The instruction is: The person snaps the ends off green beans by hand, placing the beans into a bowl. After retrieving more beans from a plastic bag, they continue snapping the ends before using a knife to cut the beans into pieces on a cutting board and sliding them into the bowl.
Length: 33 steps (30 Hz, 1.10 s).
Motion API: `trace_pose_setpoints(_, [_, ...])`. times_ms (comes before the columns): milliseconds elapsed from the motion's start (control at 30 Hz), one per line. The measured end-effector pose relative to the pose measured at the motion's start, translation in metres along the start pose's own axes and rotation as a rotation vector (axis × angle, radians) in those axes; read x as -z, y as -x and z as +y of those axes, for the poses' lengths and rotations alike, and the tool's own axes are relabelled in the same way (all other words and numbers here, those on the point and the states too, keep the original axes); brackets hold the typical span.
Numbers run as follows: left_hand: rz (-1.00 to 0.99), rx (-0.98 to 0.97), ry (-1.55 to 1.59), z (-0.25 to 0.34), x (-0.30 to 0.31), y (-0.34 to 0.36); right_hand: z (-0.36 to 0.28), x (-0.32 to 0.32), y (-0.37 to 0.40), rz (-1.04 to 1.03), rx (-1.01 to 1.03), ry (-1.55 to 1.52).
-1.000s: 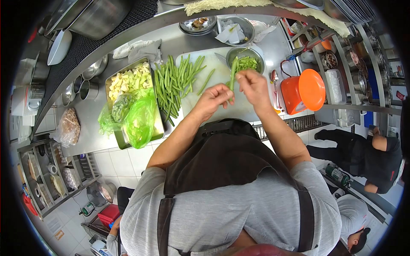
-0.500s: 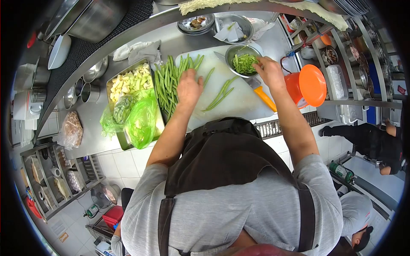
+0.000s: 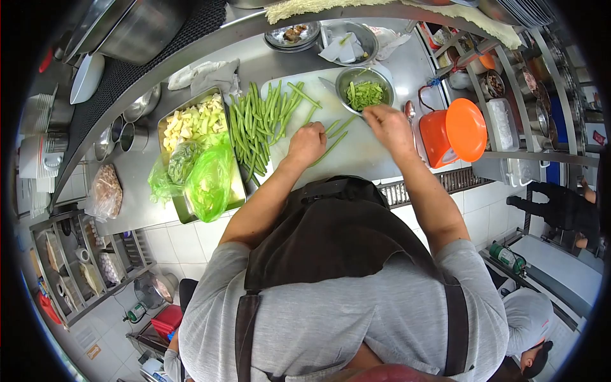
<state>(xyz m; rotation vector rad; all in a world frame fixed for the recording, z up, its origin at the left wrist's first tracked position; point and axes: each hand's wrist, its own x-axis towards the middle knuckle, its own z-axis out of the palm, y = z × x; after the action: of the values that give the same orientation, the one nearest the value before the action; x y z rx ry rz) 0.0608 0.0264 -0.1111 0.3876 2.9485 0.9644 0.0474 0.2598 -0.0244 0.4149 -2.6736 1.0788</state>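
My left hand is curled closed over the white cutting board; whatever its fingers hold is hidden. Loose green beans lie beside it. A large pile of green beans sits to its left, partly on the board. My right hand has its fingers drawn together at the near rim of a metal bowl, and I cannot make out anything in them. Cut green pieces fill part of the bowl. A knife blade's tip shows left of the bowl; the handle is hidden.
On the left is a metal tray with pale chopped pieces and a green plastic bag. At right stand an orange scale and a spoon. A shelf edge runs overhead. Other people are at the right.
My left hand has moved right and nearer me, off the bean pile, and closed. My right hand has come down from inside the bowl to its near rim. The orange knife handle is now covered.
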Motion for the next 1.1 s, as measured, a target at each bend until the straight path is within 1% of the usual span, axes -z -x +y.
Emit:
trace_pose_setpoints(33, [-0.024,0.0,0.04,0.006,0.012,0.001,-0.005,-0.005,0.003,-0.076,0.047,-0.014])
trace_pose_setpoints(67, [-0.05,0.0,0.08,0.015,0.025,0.003,-0.01,-0.012,0.006,-0.076,0.042,-0.015])
trace_pose_setpoints(133, [-0.082,-0.031,0.111,0.028,0.048,0.005,-0.015,-0.024,0.011,-0.204,0.089,0.063])
trace_pose_setpoints(167, [-0.106,-0.063,0.144,0.031,0.054,0.006,-0.013,-0.028,0.013,-0.202,0.089,0.06])
trace_pose_setpoints(200, [-0.104,-0.064,0.141,0.03,0.058,0.006,-0.011,-0.031,0.012,-0.279,0.141,0.094])
trace_pose_setpoints(233, [-0.055,-0.135,0.149,0.029,0.06,0.007,-0.009,-0.033,0.012,-0.358,0.195,0.13])
trace_pose_setpoints(267, [-0.006,-0.204,0.158,0.029,0.062,0.007,-0.012,-0.031,0.01,-0.357,0.199,0.132])
trace_pose_setpoints(300, [-0.002,-0.203,0.159,0.028,0.064,0.007,-0.017,-0.028,0.01,-0.399,0.2,0.128])
trace_pose_setpoints(333, [0.001,-0.254,0.154,0.028,0.066,0.007,-0.02,-0.026,0.009,-0.441,0.2,0.124])
trace_pose_setpoints(367, [0.004,-0.306,0.15,0.03,0.068,0.007,-0.021,-0.024,0.009,-0.441,0.203,0.128])
trace_pose_setpoints(400, [0.007,-0.307,0.152,0.032,0.07,0.006,-0.021,-0.023,0.008,-0.384,0.235,0.086])
trace_pose_setpoints(433, [-0.038,-0.264,0.226,0.035,0.071,0.006,-0.021,-0.022,0.008,-0.328,0.267,0.044])
trace_pose_setpoints(467, [-0.084,-0.22,0.299,0.038,0.073,0.007,-0.027,-0.017,0.005,-0.331,0.268,0.046])
trace_pose_setpoints(500, [-0.081,-0.217,0.301,0.043,0.073,0.007,-0.032,-0.011,0.001,-0.263,0.238,-0.053])
trace_pose_setpoints(533, [-0.129,-0.083,0.468,0.048,0.072,0.007,-0.038,-0.006,-0.003,-0.195,0.208,-0.151])
trace_pose_setpoints(567, [-0.178,0.052,0.632,0.051,0.071,0.006,-0.044,-0.003,-0.005,-0.197,0.21,-0.151])
trace_pose_setpoints(600, [-0.178,0.052,0.632,0.052,0.069,0.006,-0.05,-0.001,-0.006,-0.146,0.17,-0.191])
trace_pose_setpoints(633, [-0.153,0.097,0.896,0.051,0.066,0.004,-0.054,-0.001,-0.007,-0.093,0.129,-0.23])
trace_pose_setpoints(667, [-0.126,0.142,1.159,0.052,0.066,0.001,-0.056,-0.002,-0.005,-0.09,0.128,-0.227])
trace_pose_setpoints(700, [-0.128,0.139,1.16,0.051,0.067,-0.004,-0.057,-0.003,-0.004,-0.072,-0.007,-0.348])
trace_pose_setpoints(733, [0.022,0.218,1.347,0.048,0.071,-0.009,-0.058,-0.004,-0.002,-0.054,-0.143,-0.469])
trace_pose_setpoints(767, [0.182,0.298,1.527,0.046,0.077,-0.014,-0.054,-0.006,0.0,-0.054,-0.141,-0.468])
trace_pose_setpoints(800, [0.219,0.341,1.58,0.04,0.089,-0.018,-0.047,-0.007,0.004,-0.032,-0.211,-0.49])
trace_pose_setpoints(833, [0.224,0.341,1.581,0.032,0.095,-0.02,-0.042,-0.007,0.007,-0.011,-0.281,-0.51])
trace_pose_setpoints(867, [0.242,0.354,1.614,0.027,0.101,-0.021,-0.04,-0.006,0.009,-0.015,-0.279,-0.51])
trace_pose_setpoints(933, [0.24,0.372,1.635,0.026,0.106,-0.021,-0.038,-0.006,0.014,-0.155,-0.28,-0.488])
trace_pose_setpoints(967, [0.238,0.373,1.634,0.029,0.104,-0.021,-0.043,-0.007,0.016,-0.154,-0.282,-0.488])
trace_pose_setpoints(1033, [0.198,0.371,1.636,0.036,0.1,-0.022,-0.057,-0.012,0.017,-0.256,-0.257,-0.528])
trace_pose_setpoints(1067, [0.196,0.369,1.635,0.039,0.098,-0.022,-0.062,-0.012,0.016,-0.253,-0.258,-0.528])
trace_pose_setpoints(1100, [0.196,0.364,1.648,0.043,0.096,-0.021,-0.067,-0.013,0.015,-0.307,-0.281,-0.507])
